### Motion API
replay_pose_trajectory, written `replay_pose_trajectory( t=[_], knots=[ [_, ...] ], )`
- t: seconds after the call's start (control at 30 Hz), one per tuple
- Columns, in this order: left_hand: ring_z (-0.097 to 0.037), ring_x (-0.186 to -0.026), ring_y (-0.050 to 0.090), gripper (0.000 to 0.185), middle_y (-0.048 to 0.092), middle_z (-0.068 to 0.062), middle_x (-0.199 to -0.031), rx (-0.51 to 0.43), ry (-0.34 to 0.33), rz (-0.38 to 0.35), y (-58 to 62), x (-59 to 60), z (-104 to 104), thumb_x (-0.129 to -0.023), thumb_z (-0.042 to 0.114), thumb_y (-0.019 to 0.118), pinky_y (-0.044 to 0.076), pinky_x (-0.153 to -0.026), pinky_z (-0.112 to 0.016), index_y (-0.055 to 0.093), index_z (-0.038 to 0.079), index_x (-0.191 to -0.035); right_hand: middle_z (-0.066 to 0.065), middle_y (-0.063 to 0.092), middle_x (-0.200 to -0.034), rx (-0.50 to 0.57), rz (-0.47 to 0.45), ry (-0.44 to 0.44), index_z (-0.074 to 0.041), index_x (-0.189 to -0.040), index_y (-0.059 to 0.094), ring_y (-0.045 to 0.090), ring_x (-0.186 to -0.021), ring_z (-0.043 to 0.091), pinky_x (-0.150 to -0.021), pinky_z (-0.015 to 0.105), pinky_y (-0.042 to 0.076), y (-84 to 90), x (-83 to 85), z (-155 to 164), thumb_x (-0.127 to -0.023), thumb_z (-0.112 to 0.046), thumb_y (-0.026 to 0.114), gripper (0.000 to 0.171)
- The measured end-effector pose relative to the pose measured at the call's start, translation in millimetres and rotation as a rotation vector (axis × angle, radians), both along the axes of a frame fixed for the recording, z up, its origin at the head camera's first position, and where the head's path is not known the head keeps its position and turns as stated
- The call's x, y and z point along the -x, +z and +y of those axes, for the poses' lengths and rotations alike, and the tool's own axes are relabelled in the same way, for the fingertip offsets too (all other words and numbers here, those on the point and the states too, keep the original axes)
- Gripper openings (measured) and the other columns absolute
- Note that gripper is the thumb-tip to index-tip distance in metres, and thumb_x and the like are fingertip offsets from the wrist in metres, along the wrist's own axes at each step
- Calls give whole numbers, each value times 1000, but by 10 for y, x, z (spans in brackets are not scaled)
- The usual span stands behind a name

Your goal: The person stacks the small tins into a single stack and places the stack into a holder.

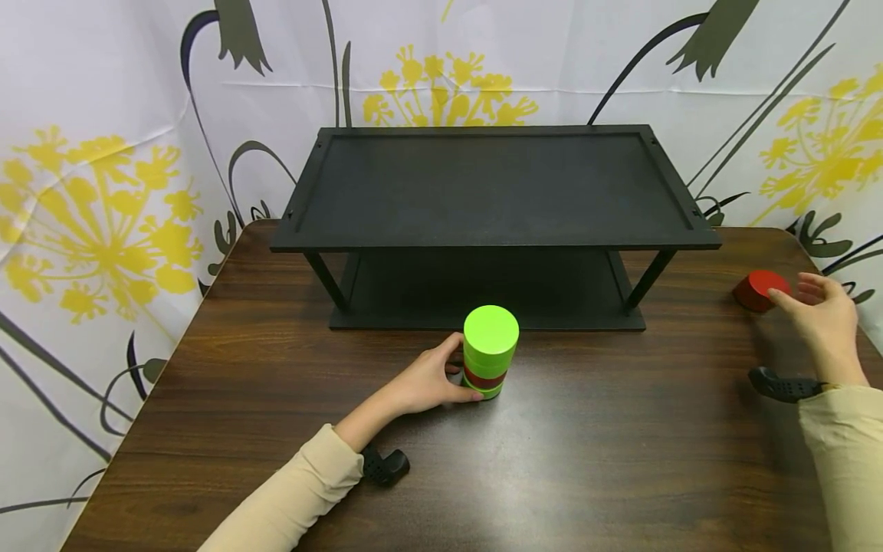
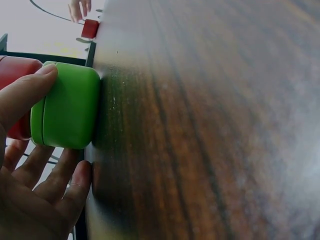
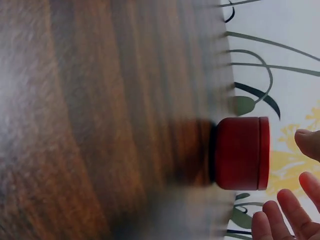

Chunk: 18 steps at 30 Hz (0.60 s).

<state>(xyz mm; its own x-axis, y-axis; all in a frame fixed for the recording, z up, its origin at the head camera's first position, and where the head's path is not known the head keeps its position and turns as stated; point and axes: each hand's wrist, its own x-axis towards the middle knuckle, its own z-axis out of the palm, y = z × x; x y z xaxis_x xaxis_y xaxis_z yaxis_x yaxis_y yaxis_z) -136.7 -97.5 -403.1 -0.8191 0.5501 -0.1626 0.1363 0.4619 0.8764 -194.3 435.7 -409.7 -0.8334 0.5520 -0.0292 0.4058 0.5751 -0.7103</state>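
A stack stands on the table in front of the rack: a bright green round container [image 1: 490, 337] on top, a red container [image 1: 485, 379] in the middle and a green container [image 2: 72, 105] with a lid at the bottom. My left hand [image 1: 429, 381] holds the stack low from its left side. In the left wrist view its thumb presses the bottom container near the lid, with fingers along the opposite side. Far to the right, my right hand [image 1: 821, 314] hovers beside another red lidded container [image 3: 237, 154], its thumb and fingers spread and nothing between them.
A black two-tier rack [image 1: 483, 188] stands at the back of the brown wooden table [image 1: 593, 452]. Behind it hangs a white curtain [image 1: 283, 46] with yellow flowers and grey stems. The right-hand red container sits near the table's right back edge.
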Motion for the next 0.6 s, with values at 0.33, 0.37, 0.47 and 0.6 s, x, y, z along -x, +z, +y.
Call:
replay_pose_trajectory(
  t=[0.33,0.37,0.47,0.6],
  knots=[
    [-28,-124,55,64,55,-11,-130,3,0,-1,-12,5,-8,-80,16,78,49,-103,-42,40,11,-132,34,33,-146,-66,-117,59,7,-146,24,40,-126,44,-67,16,31,171,-99,-193,-93,-36,52,75],
    [-28,-123,55,63,55,-11,-130,3,1,-1,-12,5,-7,-80,17,78,49,-103,-42,41,11,-131,36,33,-146,-67,-120,69,8,-146,23,38,-127,48,-67,18,32,161,-94,-184,-93,-36,52,75],
    [-28,-123,55,64,55,-10,-129,2,4,-5,-8,3,-7,-80,17,78,49,-103,-42,41,11,-132,38,32,-144,-76,-141,87,11,-146,19,36,-128,50,-72,30,39,138,-76,-174,-93,-36,51,77],
    [-28,-123,55,65,55,-11,-129,-10,-2,-2,-18,0,-7,-80,17,78,49,-103,-42,40,10,-132,40,30,-143,-74,-162,103,13,-146,16,34,-129,53,-95,56,41,126,-49,-173,-94,-34,49,78]
  ],
)
